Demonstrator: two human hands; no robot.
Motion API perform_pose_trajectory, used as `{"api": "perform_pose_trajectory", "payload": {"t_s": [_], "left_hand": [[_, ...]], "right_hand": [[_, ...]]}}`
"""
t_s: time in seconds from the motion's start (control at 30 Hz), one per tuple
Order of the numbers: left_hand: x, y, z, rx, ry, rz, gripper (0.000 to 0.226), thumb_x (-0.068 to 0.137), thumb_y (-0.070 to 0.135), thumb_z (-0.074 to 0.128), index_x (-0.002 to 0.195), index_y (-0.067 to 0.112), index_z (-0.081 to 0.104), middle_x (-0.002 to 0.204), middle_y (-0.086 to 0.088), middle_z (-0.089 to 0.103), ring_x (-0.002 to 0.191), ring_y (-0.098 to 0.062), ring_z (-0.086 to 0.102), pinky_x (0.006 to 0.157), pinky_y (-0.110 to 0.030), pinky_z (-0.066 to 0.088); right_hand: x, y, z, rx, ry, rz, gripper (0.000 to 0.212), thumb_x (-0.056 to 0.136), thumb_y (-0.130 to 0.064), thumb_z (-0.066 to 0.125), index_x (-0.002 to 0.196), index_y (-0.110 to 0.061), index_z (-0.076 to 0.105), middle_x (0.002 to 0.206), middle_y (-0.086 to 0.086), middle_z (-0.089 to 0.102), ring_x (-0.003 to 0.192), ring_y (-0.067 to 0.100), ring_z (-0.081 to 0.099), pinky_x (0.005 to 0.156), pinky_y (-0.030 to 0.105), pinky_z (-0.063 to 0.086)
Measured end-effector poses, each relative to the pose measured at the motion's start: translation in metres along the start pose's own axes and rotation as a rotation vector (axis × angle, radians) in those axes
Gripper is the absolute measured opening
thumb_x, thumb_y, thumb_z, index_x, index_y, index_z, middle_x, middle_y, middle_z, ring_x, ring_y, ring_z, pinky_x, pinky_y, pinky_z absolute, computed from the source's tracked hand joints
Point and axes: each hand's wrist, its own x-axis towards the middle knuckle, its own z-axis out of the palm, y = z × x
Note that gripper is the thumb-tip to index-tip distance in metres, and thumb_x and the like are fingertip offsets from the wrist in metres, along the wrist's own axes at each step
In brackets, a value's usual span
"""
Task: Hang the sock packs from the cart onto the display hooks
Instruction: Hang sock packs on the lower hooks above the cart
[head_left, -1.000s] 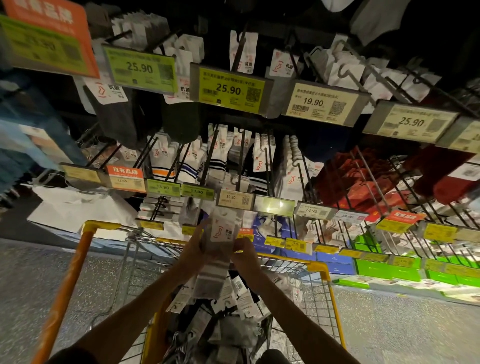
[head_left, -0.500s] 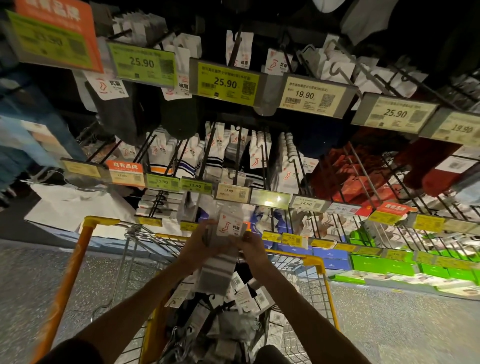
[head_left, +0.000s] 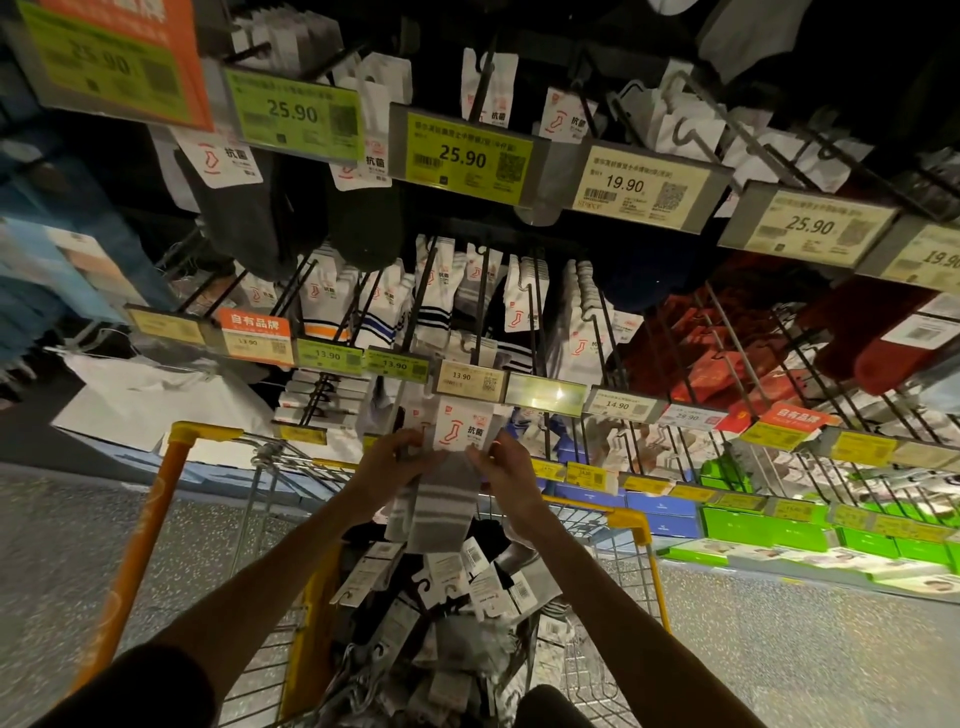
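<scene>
I hold a small stack of grey striped sock packs (head_left: 441, 499) with white header cards above the cart. My left hand (head_left: 387, 460) grips the stack's left side. My right hand (head_left: 511, 467) pinches its right edge near the card. The cards' tops sit just under the 13.90 price tag (head_left: 470, 378) at the end of a black display hook (head_left: 480, 306). Many more sock packs (head_left: 457, 613) lie heaped in the yellow wire cart (head_left: 631, 525) below my arms.
Rows of hooks hold white, dark and red sock packs (head_left: 727, 358) with price tags along their ends. Green and blue boxes (head_left: 769, 530) fill a low shelf at right. The cart's orange handle (head_left: 135, 551) runs at left over a speckled floor.
Both hands have lifted the stack of packs a little higher and closer to the 13.90 tag. The view has tilted slightly upward.
</scene>
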Motion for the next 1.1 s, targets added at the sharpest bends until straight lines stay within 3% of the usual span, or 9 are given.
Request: {"api": "perform_pose_trajectory", "payload": {"t_s": [0.13,0.33,0.47,0.63,0.77,0.93,1.03,1.1], "left_hand": [[0.003,0.005,-0.001,0.001,0.003,0.026,0.022,0.087,0.018,0.073,0.105,0.006,0.069,0.106,-0.008,0.072,0.091,-0.024,0.072,0.077,-0.04,0.061],[0.008,0.015,0.004,0.0,0.018,0.038,0.009,0.093,0.019,0.066,0.089,0.011,0.068,0.097,-0.003,0.071,0.08,-0.01,0.071,0.066,-0.023,0.058],[0.013,0.019,0.005,0.019,0.027,0.037,0.015,0.092,0.024,0.067,0.086,0.009,0.069,0.096,-0.004,0.071,0.09,-0.024,0.07,0.076,-0.037,0.061],[0.025,0.016,0.01,0.126,0.091,-0.005,0.024,0.09,0.032,0.07,0.087,0.008,0.069,0.097,-0.008,0.072,0.088,-0.025,0.071,0.078,-0.04,0.061],[0.027,0.014,0.013,0.228,0.12,0.018,0.031,0.092,0.035,0.067,0.092,0.004,0.068,0.096,-0.005,0.07,0.084,-0.02,0.07,0.068,-0.027,0.06],[0.025,0.013,0.015,0.244,0.171,0.037,0.02,0.092,0.032,0.066,0.093,0.012,0.068,0.084,0.007,0.066,0.076,-0.008,0.065,0.056,-0.011,0.053],[0.027,0.015,0.014,0.24,0.159,0.038,0.02,0.092,0.031,0.067,0.094,0.011,0.068,0.084,0.006,0.066,0.076,-0.007,0.065,0.056,-0.011,0.053],[0.027,0.016,0.014,0.25,0.157,0.055,0.02,0.092,0.03,0.067,0.094,0.01,0.068,0.084,0.005,0.067,0.075,-0.007,0.065,0.056,-0.011,0.053]], "right_hand": [[0.004,-0.006,0.001,-0.028,0.008,-0.041,0.03,0.095,-0.007,0.059,0.125,-0.004,0.055,0.12,0.011,0.066,0.108,0.022,0.066,0.085,0.04,0.059],[0.01,-0.005,0.005,0.011,0.069,-0.004,0.024,0.096,-0.012,0.058,0.119,-0.005,0.057,0.115,0.011,0.068,0.106,0.026,0.066,0.084,0.048,0.059],[0.017,-0.005,0.004,0.031,0.108,0.025,0.019,0.096,-0.015,0.059,0.113,-0.006,0.059,0.109,0.012,0.07,0.101,0.028,0.068,0.08,0.054,0.058],[0.027,-0.006,0.003,-0.065,0.169,0.032,0.019,0.094,-0.022,0.063,0.103,-0.006,0.062,0.095,0.009,0.071,0.094,0.031,0.069,0.081,0.056,0.057],[0.033,-0.008,0.005,-0.102,0.188,0.014,0.018,0.094,-0.02,0.063,0.106,-0.006,0.062,0.098,0.007,0.07,0.099,0.029,0.069,0.082,0.044,0.059],[0.034,-0.004,0.006,-0.168,0.169,-0.034,0.016,0.092,-0.027,0.065,0.104,-0.016,0.063,0.102,0.009,0.072,0.093,0.026,0.069,0.078,0.046,0.06],[0.034,-0.009,0.003,-0.179,0.141,-0.045,0.019,0.096,-0.016,0.06,0.113,-0.007,0.061,0.103,0.004,0.069,0.09,0.013,0.068,0.071,0.023,0.058],[0.033,-0.011,0.0,-0.202,0.125,-0.063,0.022,0.097,-0.014,0.058,0.117,-0.003,0.06,0.102,0.002,0.068,0.089,0.007,0.066,0.069,0.017,0.056]]}}
